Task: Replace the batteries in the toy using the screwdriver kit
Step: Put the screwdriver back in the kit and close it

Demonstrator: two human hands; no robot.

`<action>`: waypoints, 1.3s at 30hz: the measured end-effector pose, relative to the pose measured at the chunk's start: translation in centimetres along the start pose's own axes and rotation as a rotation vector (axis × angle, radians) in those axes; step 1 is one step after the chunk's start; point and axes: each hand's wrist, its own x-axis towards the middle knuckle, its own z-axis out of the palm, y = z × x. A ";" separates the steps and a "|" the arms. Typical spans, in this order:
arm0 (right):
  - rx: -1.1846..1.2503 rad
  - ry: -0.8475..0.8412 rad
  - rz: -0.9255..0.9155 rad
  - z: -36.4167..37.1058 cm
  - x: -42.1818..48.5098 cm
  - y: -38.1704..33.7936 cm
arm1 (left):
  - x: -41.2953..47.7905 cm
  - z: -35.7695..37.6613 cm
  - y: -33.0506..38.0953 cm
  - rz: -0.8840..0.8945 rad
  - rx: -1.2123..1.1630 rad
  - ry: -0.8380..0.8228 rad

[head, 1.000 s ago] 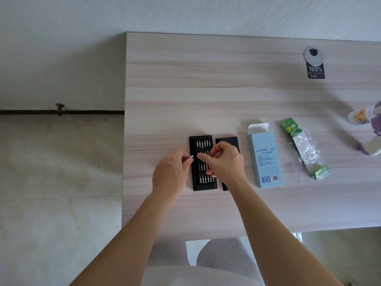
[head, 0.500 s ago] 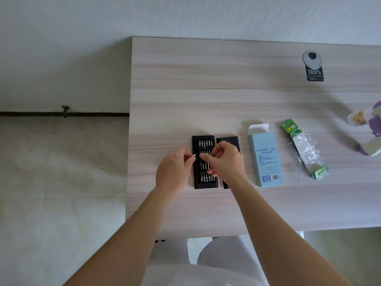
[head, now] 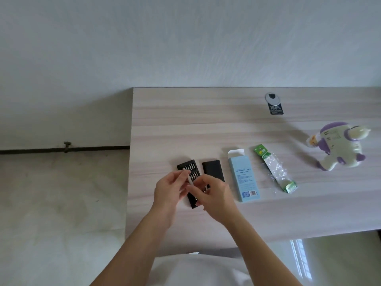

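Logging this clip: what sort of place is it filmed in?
Probably a home or office desk, not a workshop: a light wood-grain desk with a round cable grommet, set against a bare white wall, holding only a screwdriver bit case, a green battery pack and a purple-and-cream toy.

a pale wood-grain worktop (head: 185, 120) stands against a plain white wall (head: 185, 38). left of the worktop lies a mottled beige floor (head: 61, 203), with a dark strip (head: 92, 149) along its far edge. a round grey grommet (head: 272, 98) sits near the worktop's back edge.
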 end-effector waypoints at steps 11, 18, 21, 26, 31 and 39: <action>-0.038 0.063 -0.005 -0.8 0.5 1.1 | -1.1 1.1 -1.7 0.016 -0.048 0.061; -0.089 0.059 0.064 0.8 1.6 2.2 | 0.9 0.4 -3.1 0.061 0.030 0.103; -0.078 0.105 0.121 1.6 2.4 2.5 | 2.0 -0.2 -2.9 0.063 0.107 0.076; -0.159 0.177 0.159 3.5 3.9 3.1 | 4.9 -3.7 -3.0 0.477 0.905 0.137; -0.311 0.255 0.097 5.3 4.6 3.9 | 7.1 -6.2 -3.4 0.788 1.320 0.065; -0.374 0.311 0.074 6.7 4.8 3.9 | 7.3 -7.5 -4.4 0.887 1.513 -0.114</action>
